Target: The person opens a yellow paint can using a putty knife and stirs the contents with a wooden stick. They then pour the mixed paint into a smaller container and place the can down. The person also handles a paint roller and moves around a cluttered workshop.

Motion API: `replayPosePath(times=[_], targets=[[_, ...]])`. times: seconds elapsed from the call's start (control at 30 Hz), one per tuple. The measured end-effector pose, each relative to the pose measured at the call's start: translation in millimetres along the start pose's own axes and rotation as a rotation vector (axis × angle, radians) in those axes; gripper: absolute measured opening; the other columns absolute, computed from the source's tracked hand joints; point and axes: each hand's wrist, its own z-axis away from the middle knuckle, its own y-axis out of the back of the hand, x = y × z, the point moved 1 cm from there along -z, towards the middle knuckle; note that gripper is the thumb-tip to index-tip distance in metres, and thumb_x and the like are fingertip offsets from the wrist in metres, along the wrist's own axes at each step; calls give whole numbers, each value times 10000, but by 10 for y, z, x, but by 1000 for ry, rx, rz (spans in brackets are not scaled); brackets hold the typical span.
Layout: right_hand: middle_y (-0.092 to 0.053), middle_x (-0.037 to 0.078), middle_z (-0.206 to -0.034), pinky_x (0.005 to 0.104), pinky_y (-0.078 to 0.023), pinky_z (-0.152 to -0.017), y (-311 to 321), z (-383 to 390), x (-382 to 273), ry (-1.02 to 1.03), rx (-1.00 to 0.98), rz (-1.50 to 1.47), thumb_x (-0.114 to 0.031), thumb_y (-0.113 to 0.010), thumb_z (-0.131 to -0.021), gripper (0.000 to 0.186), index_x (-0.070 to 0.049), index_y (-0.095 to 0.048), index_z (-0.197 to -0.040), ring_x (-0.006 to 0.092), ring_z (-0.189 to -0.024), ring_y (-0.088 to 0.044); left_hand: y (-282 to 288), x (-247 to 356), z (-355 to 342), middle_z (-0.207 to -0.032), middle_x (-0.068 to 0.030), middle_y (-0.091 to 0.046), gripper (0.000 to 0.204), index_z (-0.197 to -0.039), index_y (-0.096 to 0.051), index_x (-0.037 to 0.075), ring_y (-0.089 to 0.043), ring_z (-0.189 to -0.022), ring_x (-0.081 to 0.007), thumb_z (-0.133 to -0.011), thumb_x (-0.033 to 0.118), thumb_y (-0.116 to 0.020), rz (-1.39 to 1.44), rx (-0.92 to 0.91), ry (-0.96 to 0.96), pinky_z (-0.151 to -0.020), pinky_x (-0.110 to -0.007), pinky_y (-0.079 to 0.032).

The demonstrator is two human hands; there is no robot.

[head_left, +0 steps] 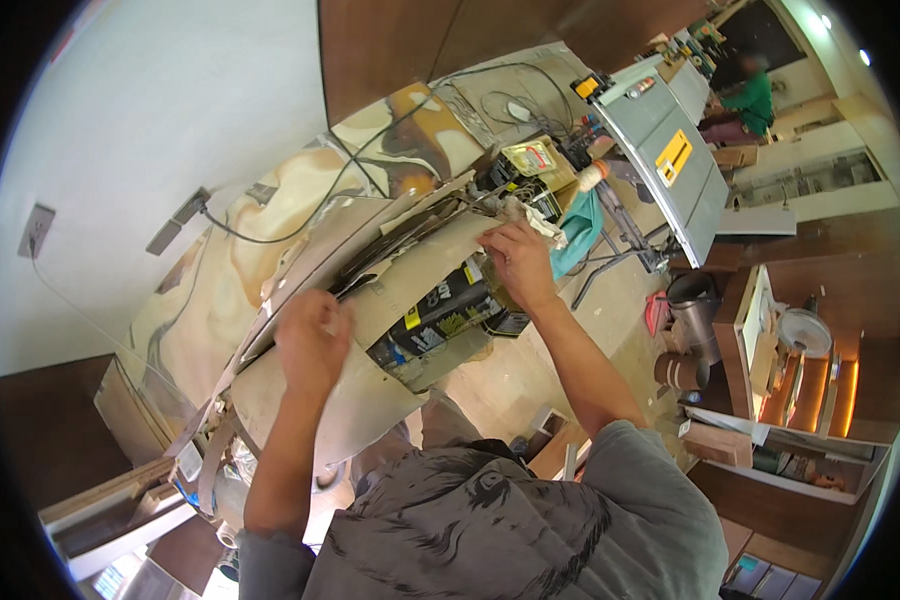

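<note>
**Beige sheet between both hands, stack tight behind it**

Right hand [518,262]: fingers bunched at the upper far end of the thin beige sheet [422,268], looks like a fingertip pinch. Left hand [313,342]: fingers curled, motion-blurred at the sheet's near end; can't tell if it has hold.

Sheet sits in front of the leaning stack of thin boards [390,240], over a black printed package [440,322]. Can't tell if the larger beige panel [315,410] below the left hand is the same piece.

Step, my read: positioning or sorting sheet stock by hand. Next move probably calls for a sure grip at both ends and a level lift, to avoid flexing it.

Edges: stack edges crowd the wall side; table saw [660,165] stands beyond the right hand, black cable [305,228] behind the stack. Best room: floor [515,375] on the package's right.
</note>
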Motion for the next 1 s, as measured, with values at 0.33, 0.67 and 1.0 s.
replayPosePath(times=[0.33,0.67,1.0], targets=[[-695,85,-930,439,-506,-828,74,-472,37,84,-34,-92,-80,-715,-805,134,-81,-737,-938,319,-931,-635,-240,72,119,-993,-200,-678,206,-971,-721,-2,-647,-962,-393,-792,100,-733,-53,-271,-110,-874,-461,-508],[-717,134,-937,383,-534,-765,328,-94,-259,-21,-93,-346,-36,-687,-858,120,-32,-743,-964,319,-836,-675,53,30,633,-979,-148,-721,192,-973,-749,39,-669,-898,-311,-844,181,-766,-68,73,-121,-848,-409,-519],[-630,68,-618,294,-425,-523,289,55,-1169,68,-248,-599,-127,-788,-852,150,2,-712,-830,119,-517,-525,407,-544,2806,-512,-41,-492,371,-708,-622,-1,-402,-476,-113,-920,284,-729,29,431,807,-466,-337,-321]])
